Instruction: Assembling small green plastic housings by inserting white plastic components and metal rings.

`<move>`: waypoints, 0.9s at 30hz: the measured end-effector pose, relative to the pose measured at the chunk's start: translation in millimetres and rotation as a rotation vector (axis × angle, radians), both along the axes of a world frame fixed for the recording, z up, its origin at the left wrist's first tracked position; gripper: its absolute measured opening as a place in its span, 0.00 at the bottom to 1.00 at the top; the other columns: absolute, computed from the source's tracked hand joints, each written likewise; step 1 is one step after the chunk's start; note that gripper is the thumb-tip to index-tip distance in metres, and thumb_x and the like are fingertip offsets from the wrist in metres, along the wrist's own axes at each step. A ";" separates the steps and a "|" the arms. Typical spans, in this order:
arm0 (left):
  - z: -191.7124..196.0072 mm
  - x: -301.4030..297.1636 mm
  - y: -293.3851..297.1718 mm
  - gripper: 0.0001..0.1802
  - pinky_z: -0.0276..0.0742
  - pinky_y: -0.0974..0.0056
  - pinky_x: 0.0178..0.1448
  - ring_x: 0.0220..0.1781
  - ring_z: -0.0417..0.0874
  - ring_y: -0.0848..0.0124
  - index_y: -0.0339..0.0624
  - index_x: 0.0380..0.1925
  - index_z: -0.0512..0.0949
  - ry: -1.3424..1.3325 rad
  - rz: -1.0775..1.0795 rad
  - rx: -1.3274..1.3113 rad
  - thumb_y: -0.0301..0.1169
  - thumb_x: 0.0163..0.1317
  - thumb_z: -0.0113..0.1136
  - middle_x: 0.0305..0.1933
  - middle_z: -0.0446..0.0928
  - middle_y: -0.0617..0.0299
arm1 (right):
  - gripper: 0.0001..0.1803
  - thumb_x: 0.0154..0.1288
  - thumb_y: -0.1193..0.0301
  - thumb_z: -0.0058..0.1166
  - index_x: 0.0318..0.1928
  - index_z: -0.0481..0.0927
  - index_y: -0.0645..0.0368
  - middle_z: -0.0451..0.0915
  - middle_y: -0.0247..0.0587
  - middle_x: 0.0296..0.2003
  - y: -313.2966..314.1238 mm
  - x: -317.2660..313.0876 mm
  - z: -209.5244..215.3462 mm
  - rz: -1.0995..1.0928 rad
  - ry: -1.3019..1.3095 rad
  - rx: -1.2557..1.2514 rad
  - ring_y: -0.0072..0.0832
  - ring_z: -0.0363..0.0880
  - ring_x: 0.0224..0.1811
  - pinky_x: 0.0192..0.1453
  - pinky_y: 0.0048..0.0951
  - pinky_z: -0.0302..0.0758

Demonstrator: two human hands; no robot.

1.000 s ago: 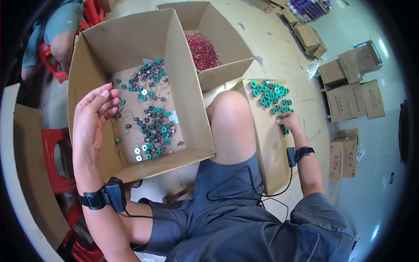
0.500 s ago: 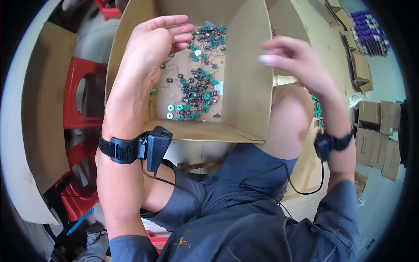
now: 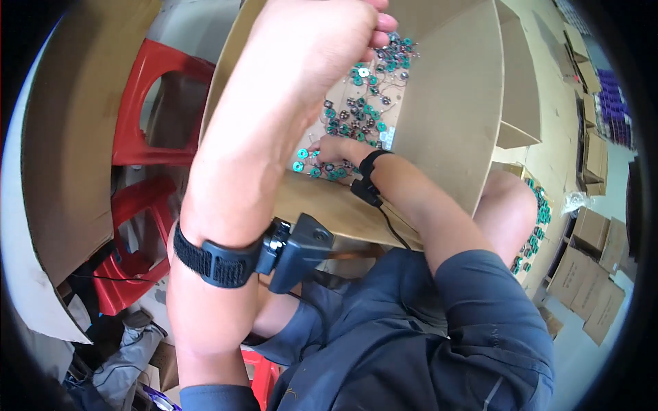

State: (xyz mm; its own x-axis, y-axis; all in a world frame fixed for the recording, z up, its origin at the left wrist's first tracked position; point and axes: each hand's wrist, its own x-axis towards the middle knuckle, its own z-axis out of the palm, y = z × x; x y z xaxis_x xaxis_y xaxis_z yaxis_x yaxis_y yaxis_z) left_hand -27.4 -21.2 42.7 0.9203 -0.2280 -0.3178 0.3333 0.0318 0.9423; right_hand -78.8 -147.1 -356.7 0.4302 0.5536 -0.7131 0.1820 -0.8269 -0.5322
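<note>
— Teal small parts point(image 3: 356, 113) lie inside the cardboard box point(image 3: 445, 103); right hand point(image 3: 336, 152) presses closed on some.
— Left hand point(image 3: 308, 48), fingers curled, hovers above. Picking step, I'd judge; next needs a clean lift.

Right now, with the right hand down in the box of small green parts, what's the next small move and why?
Probably close the fingers on one part and lift. The right hand rests fingers-down on the green and dark round parts at the near edge of the cardboard box floor; whether it grips one already can't be told. The left hand is raised above the box, close to the camera.
</note>
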 end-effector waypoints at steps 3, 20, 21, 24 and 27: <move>17.9 -1.9 7.1 0.13 0.78 0.68 0.50 0.42 0.81 0.72 0.30 0.48 0.78 0.048 0.036 0.036 0.24 0.66 0.51 0.43 0.82 0.56 | 0.25 0.62 0.53 0.50 0.51 0.81 0.56 0.81 0.53 0.50 16.3 -19.0 -43.1 -0.014 -0.133 0.057 0.50 0.80 0.51 0.56 0.44 0.75; -17.1 12.9 19.6 0.15 0.78 0.68 0.48 0.42 0.83 0.72 0.33 0.48 0.80 -0.115 0.116 0.043 0.29 0.66 0.54 0.43 0.84 0.56 | 0.13 0.72 0.69 0.46 0.35 0.81 0.62 0.72 0.25 0.24 -37.3 48.4 294.6 -0.913 0.236 0.570 0.15 0.65 0.26 0.29 0.19 0.63; -18.6 13.3 19.7 0.16 0.77 0.67 0.49 0.42 0.82 0.71 0.33 0.48 0.80 -0.079 0.164 0.126 0.32 0.67 0.55 0.43 0.84 0.55 | 0.13 0.72 0.68 0.47 0.35 0.81 0.62 0.72 0.25 0.25 -41.9 46.6 323.9 -0.908 0.267 0.657 0.15 0.65 0.26 0.29 0.18 0.63; -25.2 11.0 -2.2 0.23 0.76 0.57 0.51 0.44 0.81 0.65 0.36 0.48 0.79 0.056 0.143 0.261 0.45 0.70 0.49 0.47 0.81 0.55 | 0.14 0.74 0.69 0.46 0.38 0.81 0.65 0.73 0.28 0.26 -65.4 40.9 367.7 -0.865 0.276 0.940 0.17 0.67 0.26 0.32 0.19 0.68; -30.8 1.9 -14.0 0.24 0.77 0.50 0.51 0.46 0.81 0.60 0.40 0.51 0.75 0.475 -0.037 -0.156 0.47 0.72 0.42 0.49 0.78 0.56 | 0.15 0.75 0.67 0.46 0.39 0.80 0.66 0.73 0.30 0.27 -69.8 40.3 382.6 -0.919 0.333 1.250 0.18 0.68 0.29 0.34 0.20 0.69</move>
